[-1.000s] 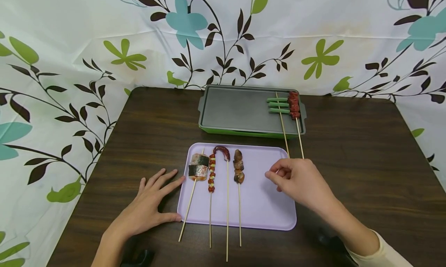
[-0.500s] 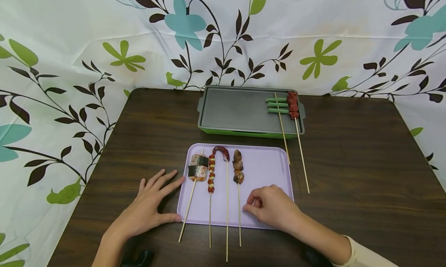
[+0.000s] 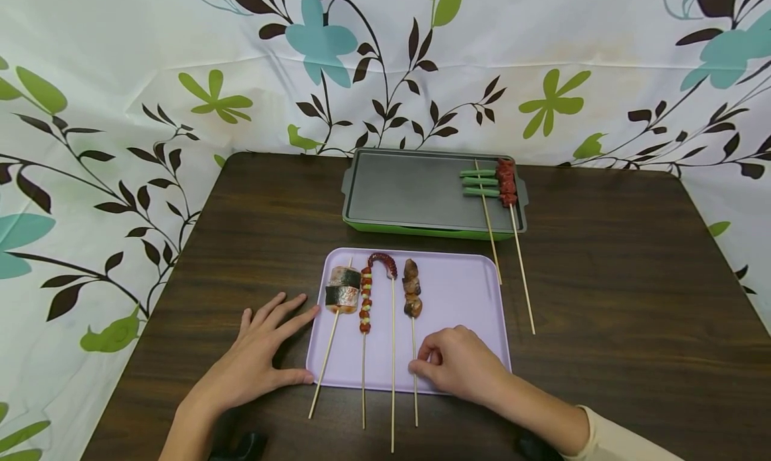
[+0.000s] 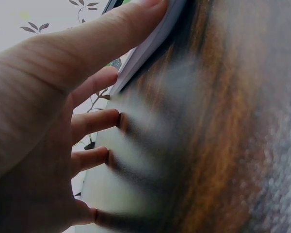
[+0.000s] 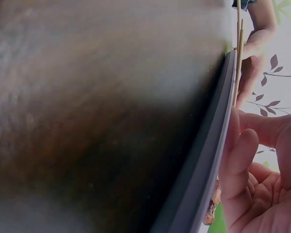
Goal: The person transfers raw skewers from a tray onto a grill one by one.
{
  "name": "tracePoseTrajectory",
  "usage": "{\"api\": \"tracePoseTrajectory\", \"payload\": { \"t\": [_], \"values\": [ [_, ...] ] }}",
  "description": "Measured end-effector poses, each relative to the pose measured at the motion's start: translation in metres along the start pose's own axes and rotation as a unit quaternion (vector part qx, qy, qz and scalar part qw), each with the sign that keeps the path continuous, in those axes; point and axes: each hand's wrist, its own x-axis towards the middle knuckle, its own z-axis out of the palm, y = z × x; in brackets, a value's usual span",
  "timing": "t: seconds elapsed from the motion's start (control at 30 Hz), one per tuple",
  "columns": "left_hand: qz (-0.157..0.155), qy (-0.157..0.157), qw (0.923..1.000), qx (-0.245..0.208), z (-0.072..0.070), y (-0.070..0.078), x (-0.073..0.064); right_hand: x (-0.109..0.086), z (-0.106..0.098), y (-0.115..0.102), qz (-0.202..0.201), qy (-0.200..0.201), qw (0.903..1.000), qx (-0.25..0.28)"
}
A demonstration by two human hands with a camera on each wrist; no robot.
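A lavender tray (image 3: 464, 294) carries a row of skewers. From left these are a skewer of seaweed-wrapped pieces (image 3: 343, 289), a thin red-and-green skewer (image 3: 365, 300), a curled tentacle skewer (image 3: 384, 260) and a browned meat skewer (image 3: 412, 287). My right hand (image 3: 460, 364) pinches the meat skewer's stick near the tray's front edge, thumb and forefinger at the wood. Its other fingers are curled in, as the right wrist view shows. My left hand (image 3: 259, 350) is spread on the table, thumb and forefinger touching the tray's left rim.
Behind the tray stands a green-sided grill with a grey plate (image 3: 409, 187). On its right end lie a green-bean skewer (image 3: 480, 182) and a red meat skewer (image 3: 507, 181), their sticks reaching over the front edge. A patterned cloth (image 3: 385, 66) hangs behind the dark wooden table (image 3: 614, 267).
My right hand has left the sticks of the two skewers on the grill, moved left and toward me, and taken hold of the browned meat skewer's stick. The left hand has stayed put.
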Motion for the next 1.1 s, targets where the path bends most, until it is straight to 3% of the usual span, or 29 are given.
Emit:
{"api": "tracePoseTrajectory", "payload": {
  "t": [0.13, 0.3, 0.53, 1.1],
  "values": [
    [0.000, 0.000, 1.0000, 0.000, 0.000, -0.001, 0.000, 0.000, -0.001, 0.002, 0.006, -0.007, 0.9998, 0.015],
    [-0.001, -0.002, 1.0000, -0.001, 0.000, -0.001, 0.000, -0.002, -0.004, 0.008, 0.040, -0.034, 0.9958, 0.075],
    [0.003, 0.003, 1.0000, -0.001, 0.000, -0.001, 0.001, -0.004, -0.007, 0.011, 0.093, -0.075, 0.9739, 0.193],
    [0.004, 0.004, 1.0000, 0.002, 0.000, -0.001, 0.000, -0.006, -0.006, 0.019, 0.117, -0.080, 0.9360, 0.322]
  ]
}}
